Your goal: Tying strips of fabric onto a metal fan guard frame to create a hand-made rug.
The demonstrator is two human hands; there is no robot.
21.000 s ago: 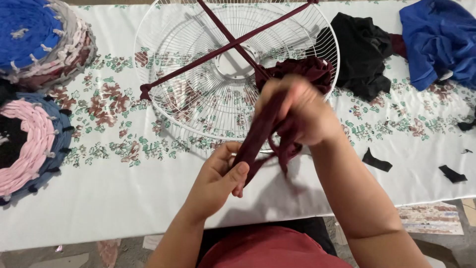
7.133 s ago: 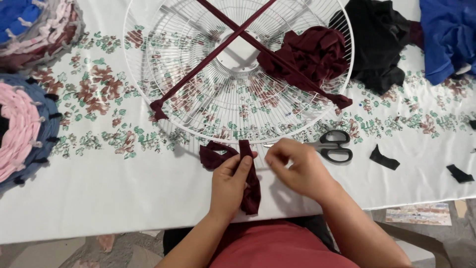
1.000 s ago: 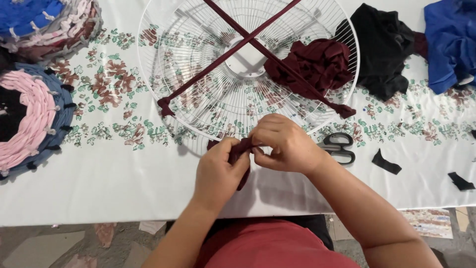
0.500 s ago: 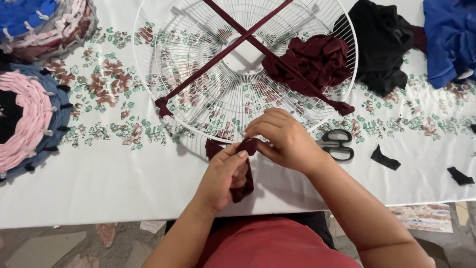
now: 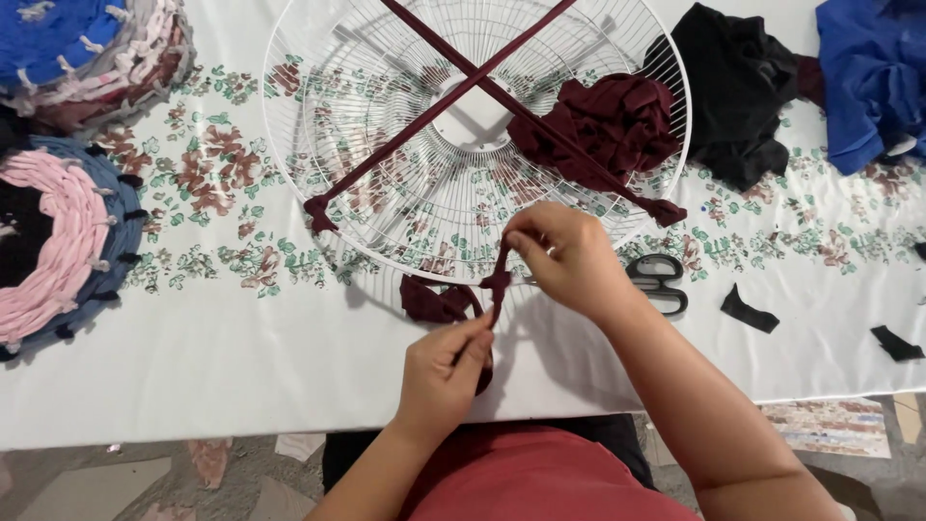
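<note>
while half a second ago both hands huddled low over the knot, the right hand (image 5: pixel 569 259) has now lifted to the rim of the white wire guard (image 5: pixel 386 116), drawing the maroon strip (image 5: pixel 499 282) taut between the hands, so the tie looks nearly snug. the left hand (image 5: pixel 442 374) pinches the soft, stretchy strip's lower end while the right pinches its top, with the black scissors (image 5: pixel 661 283) just beside.
</note>
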